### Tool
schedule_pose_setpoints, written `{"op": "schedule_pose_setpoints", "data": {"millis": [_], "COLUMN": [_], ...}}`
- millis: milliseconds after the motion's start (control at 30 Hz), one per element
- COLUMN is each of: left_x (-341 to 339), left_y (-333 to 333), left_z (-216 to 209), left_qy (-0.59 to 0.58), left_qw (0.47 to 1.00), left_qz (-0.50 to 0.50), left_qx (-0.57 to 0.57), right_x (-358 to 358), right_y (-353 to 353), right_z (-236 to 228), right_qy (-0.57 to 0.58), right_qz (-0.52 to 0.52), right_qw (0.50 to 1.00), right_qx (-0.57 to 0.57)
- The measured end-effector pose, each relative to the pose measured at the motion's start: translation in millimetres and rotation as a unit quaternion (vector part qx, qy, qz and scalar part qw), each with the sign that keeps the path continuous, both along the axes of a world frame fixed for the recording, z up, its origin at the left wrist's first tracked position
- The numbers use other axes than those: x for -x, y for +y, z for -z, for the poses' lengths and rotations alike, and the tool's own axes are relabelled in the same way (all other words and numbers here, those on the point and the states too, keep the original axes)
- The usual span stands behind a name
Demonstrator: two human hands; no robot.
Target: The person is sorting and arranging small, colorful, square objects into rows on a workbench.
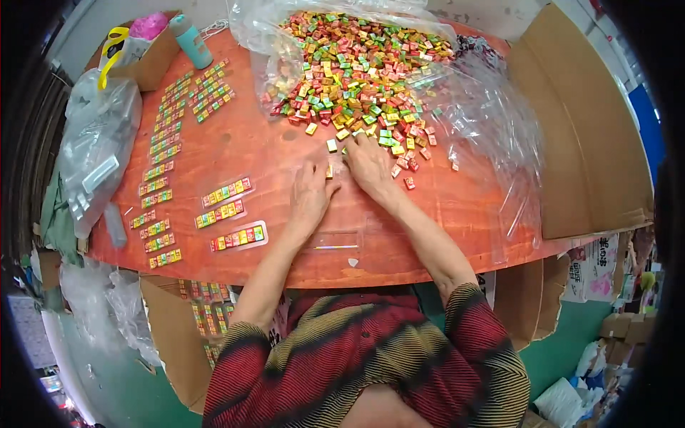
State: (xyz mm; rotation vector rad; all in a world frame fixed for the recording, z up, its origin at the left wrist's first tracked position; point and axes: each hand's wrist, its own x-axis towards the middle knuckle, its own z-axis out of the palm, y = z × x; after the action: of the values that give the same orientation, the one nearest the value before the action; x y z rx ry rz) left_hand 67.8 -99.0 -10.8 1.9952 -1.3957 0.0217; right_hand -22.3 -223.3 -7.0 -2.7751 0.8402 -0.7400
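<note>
My left hand (311, 194) is near the middle of the table, with a small yellow box (330, 172) between its thumb and fingers. Just right of it, my right hand (369, 164) reaches to the near edge of a big heap of small coloured boxes (364, 71). Its fingers are bent and drawn together; what lies in them is hidden. One loose small box (332, 145) sits by the fingertips. Left of my left forearm are several filled rows, among them a clear blister tray (238, 237) holding red, yellow and green boxes. An apparently clear tray (335, 241) lies between my forearms.
Many filled rows (165, 153) line the left of the red table (442, 246). Clear plastic sheeting (485, 121) surrounds the heap. A cardboard panel (581, 135) stands at right. A blue-green bottle (191, 43) and plastic bag (100, 135) are at left; an open carton (168, 321) sits below.
</note>
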Motion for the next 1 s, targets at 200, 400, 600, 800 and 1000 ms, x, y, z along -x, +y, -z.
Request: {"op": "schedule_pose_setpoints", "data": {"millis": [200,400,600,800,1000], "left_x": [-1,-1,-6,-14,-16], "left_y": [-8,-17,-36,-56,-51], "left_z": [-3,-5,-5,-11,-6], "left_qy": [0.033,0.054,0.074,0.062,0.069], "left_qw": [0.999,0.998,0.992,0.985,0.974], "left_qz": [0.016,0.037,0.091,0.148,0.189], "left_qx": [-0.016,-0.024,-0.038,-0.059,-0.105], "right_x": [20,45,48,38,45], "right_y": [-1,-10,-11,-6,1], "right_z": [0,-7,-8,-2,-1], "right_qy": [0.013,0.048,0.046,0.086,0.072], "right_qz": [-0.038,-0.06,-0.054,0.049,0.001], "right_qw": [0.999,0.994,0.994,0.99,0.99], "right_qx": [-0.003,-0.08,-0.089,-0.103,-0.125]}}
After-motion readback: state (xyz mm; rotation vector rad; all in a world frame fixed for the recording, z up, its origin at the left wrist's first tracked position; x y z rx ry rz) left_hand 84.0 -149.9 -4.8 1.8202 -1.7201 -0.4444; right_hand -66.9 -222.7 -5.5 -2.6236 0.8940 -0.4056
